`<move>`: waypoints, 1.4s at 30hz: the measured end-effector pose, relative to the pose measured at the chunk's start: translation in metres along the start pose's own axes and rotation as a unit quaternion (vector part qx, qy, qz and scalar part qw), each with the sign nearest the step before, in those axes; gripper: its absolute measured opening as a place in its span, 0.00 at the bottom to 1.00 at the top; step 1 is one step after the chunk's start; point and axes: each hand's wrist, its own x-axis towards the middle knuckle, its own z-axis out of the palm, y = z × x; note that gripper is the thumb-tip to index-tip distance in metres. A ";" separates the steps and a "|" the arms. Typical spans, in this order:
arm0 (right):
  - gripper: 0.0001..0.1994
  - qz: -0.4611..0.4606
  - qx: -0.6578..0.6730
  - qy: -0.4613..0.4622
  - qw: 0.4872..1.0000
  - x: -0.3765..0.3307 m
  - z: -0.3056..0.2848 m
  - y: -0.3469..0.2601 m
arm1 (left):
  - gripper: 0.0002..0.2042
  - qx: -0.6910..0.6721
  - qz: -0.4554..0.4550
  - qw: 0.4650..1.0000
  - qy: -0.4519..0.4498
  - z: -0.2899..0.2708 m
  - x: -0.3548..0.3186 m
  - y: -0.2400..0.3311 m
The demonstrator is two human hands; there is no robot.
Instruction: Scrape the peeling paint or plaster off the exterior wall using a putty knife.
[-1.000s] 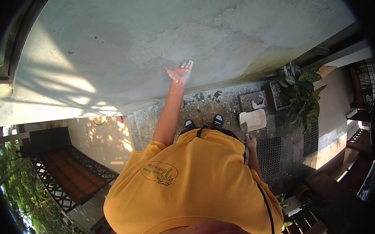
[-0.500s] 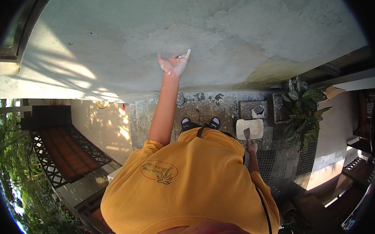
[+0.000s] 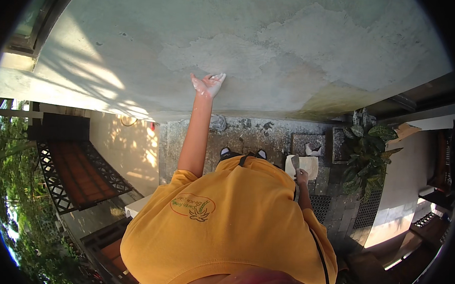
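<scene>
My left hand (image 3: 208,85) is raised in front of the grey-green wall (image 3: 292,58), its fingers apart and smeared with white paste. Whether any fingertip touches the wall, I cannot tell. Pale, uneven patches spread over the wall above and right of that hand. Low on my right side, my right hand (image 3: 302,177) is closed around the handle of a putty knife (image 3: 295,162), blade pointing away from me. Below the knife, a whitish shallow tub (image 3: 311,168) stands on the ground; the knife and hand cover part of it.
Right of the tub grows a leafy plant (image 3: 372,143) beside the wall's foot. A crumpled white piece (image 3: 312,149) lies on a grey slab just past the tub. Drain grates (image 3: 320,207) are set in the paving. At left is a brown lattice-edged structure (image 3: 81,176).
My left hand has come down a little, its fingers less stretched out. The right hand has brought the putty knife slightly up and left. The whole view has shifted a bit.
</scene>
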 end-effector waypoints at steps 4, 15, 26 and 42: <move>0.17 0.019 -0.043 0.014 0.999 -0.013 -0.001 0.003 | 0.46 0.005 -0.002 1.000 -0.025 -0.005 0.000 0.007; 0.18 0.013 -0.090 0.032 0.995 -0.029 -0.004 -0.011 | 0.46 0.011 0.039 0.999 0.007 -0.021 0.011 0.029; 0.18 0.009 -0.001 -0.020 1.000 0.001 0.015 -0.024 | 0.44 0.001 0.025 0.999 0.030 -0.041 0.026 0.037; 0.18 0.017 -0.046 -0.040 0.998 -0.007 0.027 -0.068 | 0.40 -0.065 0.031 0.997 -0.024 -0.007 -0.012 0.054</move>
